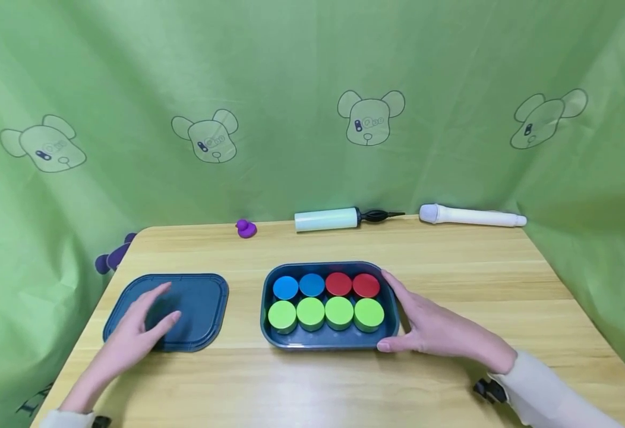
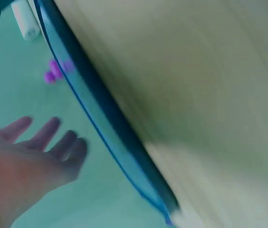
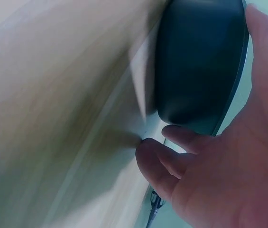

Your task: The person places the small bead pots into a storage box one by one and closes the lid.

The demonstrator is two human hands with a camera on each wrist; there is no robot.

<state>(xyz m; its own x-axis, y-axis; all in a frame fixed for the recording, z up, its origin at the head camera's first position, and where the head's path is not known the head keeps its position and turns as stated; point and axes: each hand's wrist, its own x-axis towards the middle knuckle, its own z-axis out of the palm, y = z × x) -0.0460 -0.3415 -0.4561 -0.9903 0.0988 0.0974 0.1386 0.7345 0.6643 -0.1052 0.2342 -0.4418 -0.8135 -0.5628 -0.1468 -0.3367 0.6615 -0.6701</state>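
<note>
A dark blue rectangular container [image 1: 323,340] sits on the table. Inside stand two round blue pieces [image 1: 311,284] and two red ones [image 1: 366,285] along the back, with a front row of several lime-green round pieces [image 1: 310,312]. My right hand [image 1: 438,330] grips the container's right end, thumb at the front corner and fingertips at the back corner; the right wrist view shows the container's side wall [image 3: 200,61] between them. My left hand [image 1: 131,333] hovers, fingers spread, over a flat dark blue lid [image 1: 202,315] on the left; the left wrist view shows the lid's edge [image 2: 110,104].
Along the back edge of the wooden table [image 1: 302,392] lie a purple toy duck [image 1: 246,229], a pale hand pump [image 1: 327,219] with a black nozzle, and a white microphone-shaped stick [image 1: 473,216]. A green curtain [image 1: 291,89] hangs behind and at both sides.
</note>
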